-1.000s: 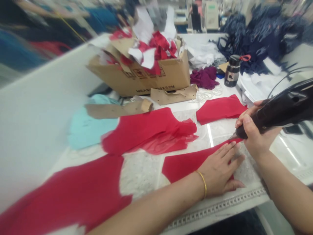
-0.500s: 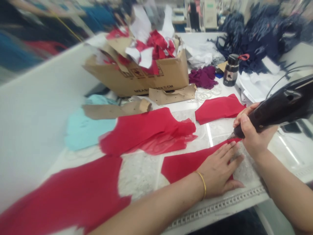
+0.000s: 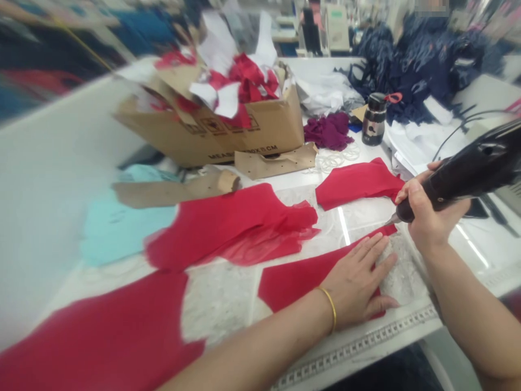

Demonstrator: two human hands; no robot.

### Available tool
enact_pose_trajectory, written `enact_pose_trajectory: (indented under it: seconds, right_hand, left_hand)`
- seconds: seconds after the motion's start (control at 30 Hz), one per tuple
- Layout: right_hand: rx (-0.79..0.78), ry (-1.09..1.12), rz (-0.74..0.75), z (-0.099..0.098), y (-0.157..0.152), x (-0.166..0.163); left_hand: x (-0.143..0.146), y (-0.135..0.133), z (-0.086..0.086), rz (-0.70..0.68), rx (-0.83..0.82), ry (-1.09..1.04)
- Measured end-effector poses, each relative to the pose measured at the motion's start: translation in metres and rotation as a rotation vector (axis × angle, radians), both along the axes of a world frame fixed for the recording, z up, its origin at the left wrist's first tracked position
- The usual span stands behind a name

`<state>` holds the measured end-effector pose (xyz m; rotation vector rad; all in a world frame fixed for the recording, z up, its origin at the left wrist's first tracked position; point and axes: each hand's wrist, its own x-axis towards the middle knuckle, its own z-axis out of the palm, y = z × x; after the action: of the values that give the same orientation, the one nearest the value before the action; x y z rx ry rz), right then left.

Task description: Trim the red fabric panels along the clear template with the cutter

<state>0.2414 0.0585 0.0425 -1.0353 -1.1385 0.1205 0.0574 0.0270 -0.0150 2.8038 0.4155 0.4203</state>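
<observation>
Red fabric point(image 3: 301, 277) lies flat under the left hand point(image 3: 358, 277), palm down, fingers spread, likely to stop it slipping. Over at two o'clock, the right hand point(image 3: 431, 217) wraps round a black tool point(image 3: 468, 168), seemingly for steadiness, metal tip point(image 3: 393, 219) beside the fabric's narrow end. Beyond: another red piece point(image 3: 354, 184) at twelve, cardboard box point(image 3: 272, 130) at eleven!
</observation>
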Motion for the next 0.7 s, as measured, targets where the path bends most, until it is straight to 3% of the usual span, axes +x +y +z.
enact_pose_trajectory:
  seconds: [0.13,0.37,0.53,0.7]
  right_hand:
    - [0.040,0.107,0.005,0.003,0.000,-0.006]
    - [0.013,0.052,-0.039,0.001,0.002,-0.006]
    - [0.051,0.073,-0.024,0.005,0.000,-0.003]
    - [-0.011,0.013,-0.018,0.012,-0.005,0.000]
  left_hand:
    - [0.000,0.001,0.000,-0.007,-0.018,0.005]
    - [-0.002,0.002,0.007,-0.014,0.042,-0.073]
    - [-0.021,0.010,0.037,0.222,0.098,-0.100]
    - [-0.079,0.024,0.053,0.404,0.067,0.065]
